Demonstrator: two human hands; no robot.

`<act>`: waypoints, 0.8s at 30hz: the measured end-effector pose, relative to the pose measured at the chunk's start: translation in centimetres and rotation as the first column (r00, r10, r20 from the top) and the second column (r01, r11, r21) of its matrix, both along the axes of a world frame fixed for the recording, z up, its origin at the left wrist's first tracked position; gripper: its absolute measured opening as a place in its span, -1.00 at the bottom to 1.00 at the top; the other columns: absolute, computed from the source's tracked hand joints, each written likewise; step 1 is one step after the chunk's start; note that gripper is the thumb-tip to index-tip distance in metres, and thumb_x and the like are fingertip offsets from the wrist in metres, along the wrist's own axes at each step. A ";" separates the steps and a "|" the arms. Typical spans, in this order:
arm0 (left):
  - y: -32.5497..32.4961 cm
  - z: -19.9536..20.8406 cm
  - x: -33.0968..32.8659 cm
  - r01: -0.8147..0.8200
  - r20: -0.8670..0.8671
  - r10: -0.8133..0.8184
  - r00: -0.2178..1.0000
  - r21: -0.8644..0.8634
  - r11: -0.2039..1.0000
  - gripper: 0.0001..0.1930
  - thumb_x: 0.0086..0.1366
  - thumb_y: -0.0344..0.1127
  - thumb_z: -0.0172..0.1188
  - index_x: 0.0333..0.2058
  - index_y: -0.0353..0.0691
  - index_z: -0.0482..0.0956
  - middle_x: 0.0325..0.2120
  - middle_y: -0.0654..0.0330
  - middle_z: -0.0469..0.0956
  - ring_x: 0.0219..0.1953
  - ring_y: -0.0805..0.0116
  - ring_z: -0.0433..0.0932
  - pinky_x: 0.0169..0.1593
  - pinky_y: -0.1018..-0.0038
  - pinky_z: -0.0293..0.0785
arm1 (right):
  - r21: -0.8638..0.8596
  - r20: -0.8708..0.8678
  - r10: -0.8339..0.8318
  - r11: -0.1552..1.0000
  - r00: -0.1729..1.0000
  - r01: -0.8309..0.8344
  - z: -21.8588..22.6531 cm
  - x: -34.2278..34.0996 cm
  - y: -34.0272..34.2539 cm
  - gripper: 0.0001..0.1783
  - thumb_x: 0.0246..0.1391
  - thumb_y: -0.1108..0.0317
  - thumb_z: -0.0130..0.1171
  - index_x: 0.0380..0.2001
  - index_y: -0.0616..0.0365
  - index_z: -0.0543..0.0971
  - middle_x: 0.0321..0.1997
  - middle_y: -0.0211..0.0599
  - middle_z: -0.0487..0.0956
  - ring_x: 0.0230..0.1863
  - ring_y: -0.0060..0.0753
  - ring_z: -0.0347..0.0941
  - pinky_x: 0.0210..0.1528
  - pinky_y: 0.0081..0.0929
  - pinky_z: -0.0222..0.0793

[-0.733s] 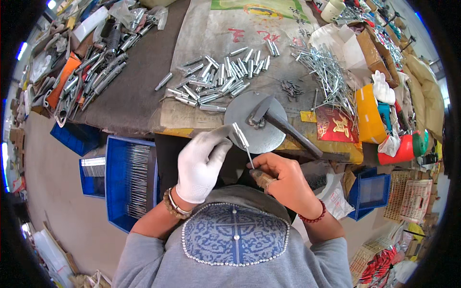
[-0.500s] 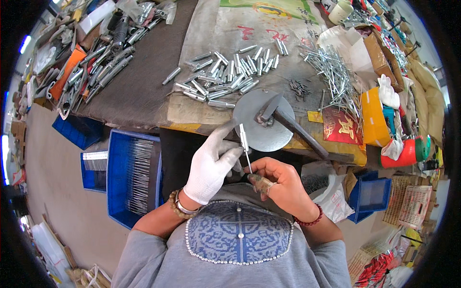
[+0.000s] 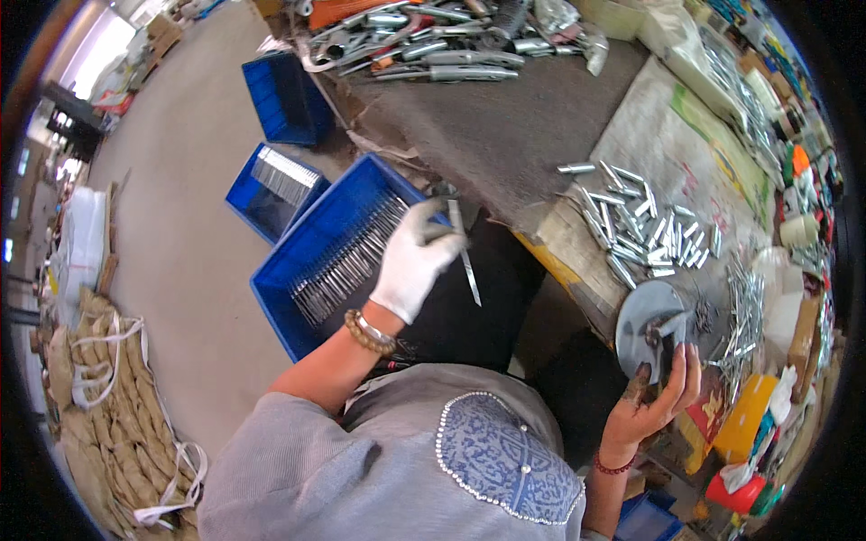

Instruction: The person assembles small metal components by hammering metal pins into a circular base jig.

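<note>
My left hand [image 3: 410,270], in a white glove with darkened fingertips, pinches a thin metal rod with a thicker sleeve-like end [image 3: 468,270]. It hovers over the right side of a blue bin [image 3: 314,225], where similar metal rods [image 3: 347,261] lie in a row. Bare, with dark smudges on the thumb, my right hand [image 3: 654,406] has its fingers stretched out and apart. It is beside a round metal plate [image 3: 634,329] at the bench edge. A hammer [image 3: 666,326] rests on that plate, its handle mostly hidden by my hand.
Loose metal sleeves [image 3: 640,221] and long thin rods [image 3: 744,307] lie on the bench. A smaller blue bin [image 3: 248,198] holds pale rods; another blue bin [image 3: 284,99] stands beyond it. Metal tubes [image 3: 451,63] crowd the bench's far end. Tan sacking [image 3: 108,415] lies at the left.
My view and body have turned left. My left hand has carried the rod from in front of the plate to the blue bin. The right hand has let go of the rod and opened.
</note>
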State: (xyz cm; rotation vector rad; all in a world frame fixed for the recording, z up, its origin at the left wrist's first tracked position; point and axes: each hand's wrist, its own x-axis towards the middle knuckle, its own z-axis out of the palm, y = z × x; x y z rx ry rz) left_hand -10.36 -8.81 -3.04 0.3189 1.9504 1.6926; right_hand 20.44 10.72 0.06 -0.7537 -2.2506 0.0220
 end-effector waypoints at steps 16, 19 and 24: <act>-12.1 -27.1 -16.1 -0.498 -0.138 0.500 0.855 -0.485 0.719 -0.35 0.10 -0.27 0.47 0.19 -0.41 0.62 0.00 -0.13 0.75 0.02 0.01 0.74 0.16 0.28 0.60 | 0.182 0.144 0.025 0.982 0.989 -0.052 -2.4 -0.7 1.5 -0.26 0.55 -0.10 -0.05 0.44 0.35 0.42 0.52 0.11 0.37 0.54 0.22 0.27 0.56 0.17 0.13; -10.3 -26.7 -16.7 -0.480 -0.194 0.456 0.869 -0.557 0.677 -0.36 0.15 -0.16 0.56 0.15 -0.38 0.65 0.01 -0.14 0.75 0.05 -0.04 0.73 0.20 0.22 0.58 | 0.145 0.128 0.032 0.988 0.991 -0.051 -2.5 -0.5 1.4 -0.23 0.53 -0.14 -0.03 0.43 0.35 0.43 0.51 0.13 0.38 0.52 0.23 0.28 0.55 0.19 0.15; -11.5 -26.8 -16.8 -0.533 -0.394 0.359 0.846 -0.620 0.575 -0.36 0.18 -0.09 0.56 0.16 -0.32 0.66 0.02 -0.11 0.76 0.04 -0.03 0.73 0.19 0.19 0.58 | 0.157 0.105 0.010 0.987 0.994 -0.026 -2.0 -1.1 1.1 -0.31 0.48 -0.14 0.04 0.33 0.23 0.53 0.42 0.09 0.44 0.45 0.23 0.37 0.51 0.34 0.23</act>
